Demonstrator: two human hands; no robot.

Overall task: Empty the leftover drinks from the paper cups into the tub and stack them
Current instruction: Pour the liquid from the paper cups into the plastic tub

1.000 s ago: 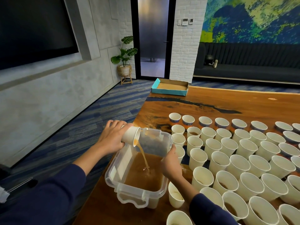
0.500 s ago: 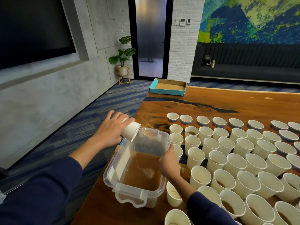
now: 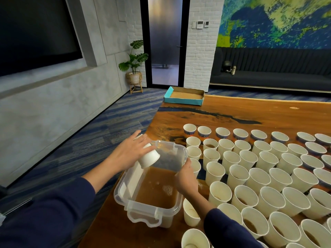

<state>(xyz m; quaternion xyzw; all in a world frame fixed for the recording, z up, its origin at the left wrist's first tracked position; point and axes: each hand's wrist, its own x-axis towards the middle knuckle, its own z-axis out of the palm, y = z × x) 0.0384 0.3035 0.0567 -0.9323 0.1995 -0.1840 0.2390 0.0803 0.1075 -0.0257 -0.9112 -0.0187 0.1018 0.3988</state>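
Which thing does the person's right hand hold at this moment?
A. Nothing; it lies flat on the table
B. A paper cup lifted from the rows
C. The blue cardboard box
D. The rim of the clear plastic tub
D: the right hand grips the right rim of the tub, which holds brown liquid, while the left hand holds a tipped paper cup over it.
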